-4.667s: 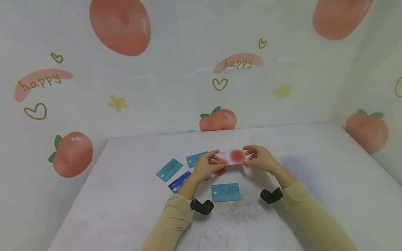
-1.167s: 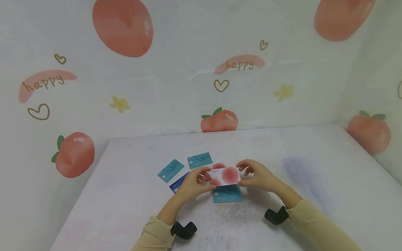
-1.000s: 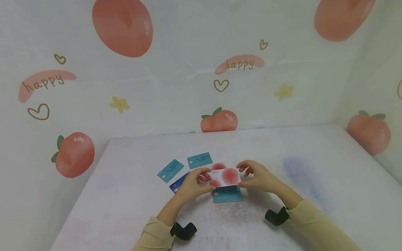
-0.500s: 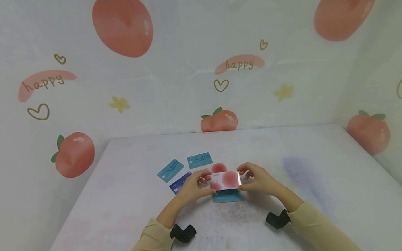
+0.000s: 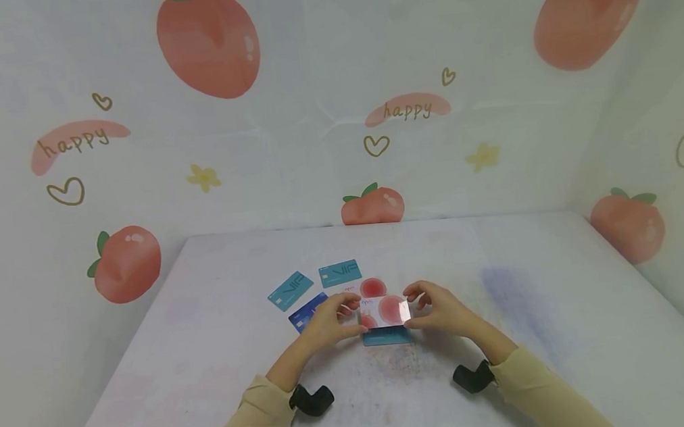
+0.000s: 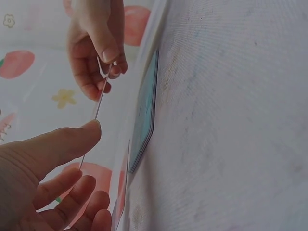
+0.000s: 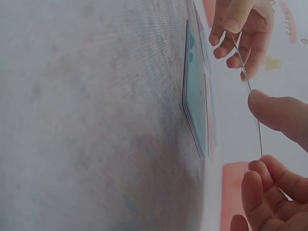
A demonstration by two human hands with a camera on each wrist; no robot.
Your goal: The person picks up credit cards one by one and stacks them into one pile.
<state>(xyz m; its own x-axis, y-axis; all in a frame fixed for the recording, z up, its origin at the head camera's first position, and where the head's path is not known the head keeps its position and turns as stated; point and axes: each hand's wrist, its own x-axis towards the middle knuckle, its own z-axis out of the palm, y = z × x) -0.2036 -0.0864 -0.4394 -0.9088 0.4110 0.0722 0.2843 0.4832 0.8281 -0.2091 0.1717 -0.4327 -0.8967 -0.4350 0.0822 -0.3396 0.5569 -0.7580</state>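
Observation:
A white card with pink-red circles [image 5: 378,312] is held level by its two short ends, above the table. My left hand [image 5: 329,320] pinches its left end between thumb and fingers; my right hand [image 5: 441,312] pinches the right end. Beneath it lies a teal VIP card [image 5: 386,337], mostly covered in the head view. Its edge shows more than one layer in the left wrist view, where the teal card [image 6: 146,115] rests flat on the table. Both wrist views show a gap between this teal card and the held card [image 7: 260,134], seen edge-on.
Another white card with a red circle [image 5: 373,287] lies just behind, partly hidden. To the left are a blue card [image 5: 305,314], a teal VIP card [image 5: 290,290] and, farther back, another teal VIP card [image 5: 340,273]. A printed cloth [image 5: 286,137] hangs behind the table.
Both hands have brought the white card from farther back toward me, above the front teal card. Over the last second it has come slightly nearer, covering more of that card.

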